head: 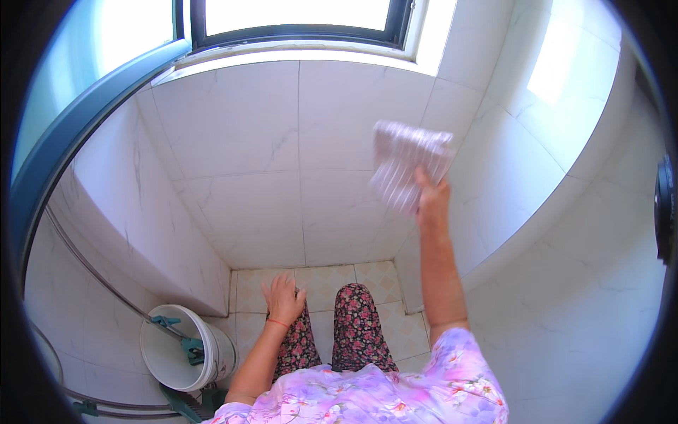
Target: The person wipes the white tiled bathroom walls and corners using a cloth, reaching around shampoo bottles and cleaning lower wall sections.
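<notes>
My right hand (435,199) grips a folded cloth (410,153), pale pinkish with white stripes, its thumb lying over the front. The cloth is held up before the tiled wall (349,206), right of the middle; it looks blurred, and I cannot tell whether it touches the tiles. My left hand (283,301) holds nothing. It rests at the left knee of my flowered trousers (299,344), with its fingers a little apart and a red string around the wrist.
A white bucket (175,360) at lower left has a metal pole (95,267) with a green fitting (192,350) leaning in it. Above the wall is a dark-framed window (296,34), with a blue-framed pane (100,100) at left. Tiled side walls flank the tiled floor (323,286).
</notes>
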{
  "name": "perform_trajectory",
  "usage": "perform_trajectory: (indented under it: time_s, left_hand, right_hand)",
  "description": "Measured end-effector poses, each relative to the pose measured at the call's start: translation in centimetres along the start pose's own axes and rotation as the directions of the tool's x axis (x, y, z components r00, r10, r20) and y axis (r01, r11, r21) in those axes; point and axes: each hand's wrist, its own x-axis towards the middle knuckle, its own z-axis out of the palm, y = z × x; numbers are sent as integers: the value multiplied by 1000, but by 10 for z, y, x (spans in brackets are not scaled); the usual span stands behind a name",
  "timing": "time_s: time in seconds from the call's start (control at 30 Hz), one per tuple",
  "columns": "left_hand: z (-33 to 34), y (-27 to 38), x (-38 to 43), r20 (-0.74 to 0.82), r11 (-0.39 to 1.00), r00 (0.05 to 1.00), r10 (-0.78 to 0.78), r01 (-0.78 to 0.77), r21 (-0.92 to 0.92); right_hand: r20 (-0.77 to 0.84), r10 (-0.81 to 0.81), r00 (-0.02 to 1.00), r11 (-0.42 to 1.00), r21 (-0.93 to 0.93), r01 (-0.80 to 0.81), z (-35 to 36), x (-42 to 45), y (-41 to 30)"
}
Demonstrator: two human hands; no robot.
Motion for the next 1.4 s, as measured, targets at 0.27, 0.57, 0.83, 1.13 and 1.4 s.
perform_trajectory:
  time_s: [0.27, 0.57, 0.83, 1.13, 1.4]
  left_hand:
    - [40, -32, -39, -10, 936, 986, 167, -155, 315]
    - [-9, -5, -54, -11, 872, 983, 183, -157, 464]
    - [-29, -30, -69, 8, 905, 999, 48, -47, 423]
    - [-47, 6, -52, 91, 949, 994, 55, -80, 303]
    - [-10, 26, -21, 202, 965, 979, 9, -61, 254]
  right_hand:
    - [532, -841, 104, -271, -578, 770, 56, 179, -102]
    - [422, 4, 907, -50, -905, 421, 53, 252, -103]
    - [551, 226, 803, 104, -833, 543, 165, 211, -88]
    - [748, 67, 660, 387, -629, 674, 346, 122, -43]
    - [906, -188, 378, 218, -337, 916, 385, 66, -51]
